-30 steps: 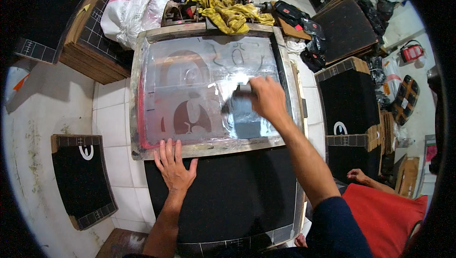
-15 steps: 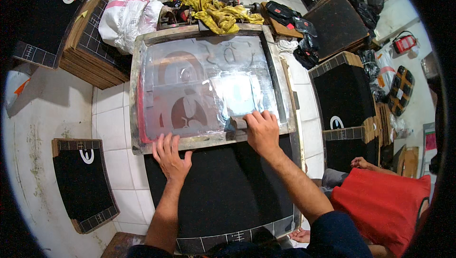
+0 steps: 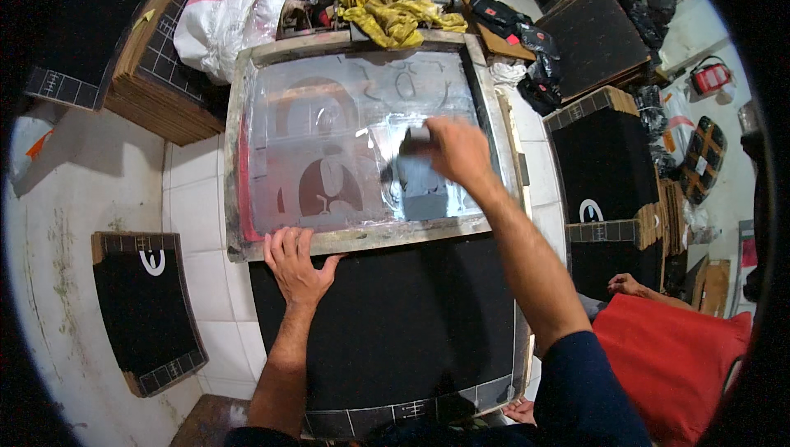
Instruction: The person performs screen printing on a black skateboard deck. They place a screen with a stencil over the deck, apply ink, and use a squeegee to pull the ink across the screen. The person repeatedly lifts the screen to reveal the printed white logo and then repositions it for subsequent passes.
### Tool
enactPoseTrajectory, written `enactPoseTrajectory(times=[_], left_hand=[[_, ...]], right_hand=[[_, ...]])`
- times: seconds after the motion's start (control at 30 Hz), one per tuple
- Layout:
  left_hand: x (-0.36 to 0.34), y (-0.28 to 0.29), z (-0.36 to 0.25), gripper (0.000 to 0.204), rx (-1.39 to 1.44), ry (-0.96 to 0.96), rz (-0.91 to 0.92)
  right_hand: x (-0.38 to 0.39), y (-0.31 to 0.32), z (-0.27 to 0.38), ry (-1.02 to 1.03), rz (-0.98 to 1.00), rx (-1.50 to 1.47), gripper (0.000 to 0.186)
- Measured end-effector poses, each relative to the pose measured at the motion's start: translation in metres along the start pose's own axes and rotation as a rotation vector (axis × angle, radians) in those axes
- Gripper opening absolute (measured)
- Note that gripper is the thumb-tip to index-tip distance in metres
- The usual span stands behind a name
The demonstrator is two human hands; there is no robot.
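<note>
My right hand (image 3: 461,151) is closed around a dark squeegee (image 3: 417,141) and blurred by motion over the right half of the printing screen. The screen's wooden frame (image 3: 387,239) lies across a long board covered in black fabric (image 3: 378,315). On the pale mesh (image 3: 271,159), rounded brownish shapes show at the left and a bright reflection at the right. A grey-blue patch lies on the mesh nearer me than the squeegee. My left hand (image 3: 299,270) rests at the frame's near-left edge, fingers extended onto the rim and thumb spread aside; it holds nothing.
Stacked boards (image 3: 160,77) and a white sack (image 3: 226,23) stand far left. Yellow cloth (image 3: 391,11) lies behind the frame. Black printed panels (image 3: 601,163) lie at right, another panel (image 3: 148,307) at left. A person in red (image 3: 666,356) is close at my right.
My right hand has moved the squeegee away from me, from the screen's near edge to its middle. The grey-blue patch now shows behind it. My left hand stays at the frame.
</note>
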State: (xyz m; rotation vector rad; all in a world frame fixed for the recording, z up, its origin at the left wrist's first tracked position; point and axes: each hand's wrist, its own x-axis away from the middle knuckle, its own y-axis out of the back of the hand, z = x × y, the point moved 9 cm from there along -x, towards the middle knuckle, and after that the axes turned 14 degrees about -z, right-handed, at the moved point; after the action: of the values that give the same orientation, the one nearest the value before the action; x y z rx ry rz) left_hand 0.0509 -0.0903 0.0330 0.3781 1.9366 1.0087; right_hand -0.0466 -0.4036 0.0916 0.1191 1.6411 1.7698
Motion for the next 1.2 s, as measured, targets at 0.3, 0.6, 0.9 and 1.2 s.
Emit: enactPoseTrajectory(times=[0.3,0.6,0.9,1.2], left_hand=[[0.005,-0.005,0.004,0.072,-0.006,0.005,0.043],[-0.019,0.01,-0.005,0.064,0.042,-0.014,-0.004],[-0.05,0.036,-0.01,0.057,0.189,-0.065,0.042],[-0.047,0.033,-0.004,0.056,0.208,-0.011,0.045]], right_hand=[[0.004,0.015,0.016,0.097,-0.238,0.084,0.026],[0.105,0.043,0.042,0.083,-0.124,-0.015,0.025],[0.047,0.062,0.025,0.063,0.07,-0.022,0.036],[0.039,0.034,0.017,0.1,0.238,0.008,0.037]])
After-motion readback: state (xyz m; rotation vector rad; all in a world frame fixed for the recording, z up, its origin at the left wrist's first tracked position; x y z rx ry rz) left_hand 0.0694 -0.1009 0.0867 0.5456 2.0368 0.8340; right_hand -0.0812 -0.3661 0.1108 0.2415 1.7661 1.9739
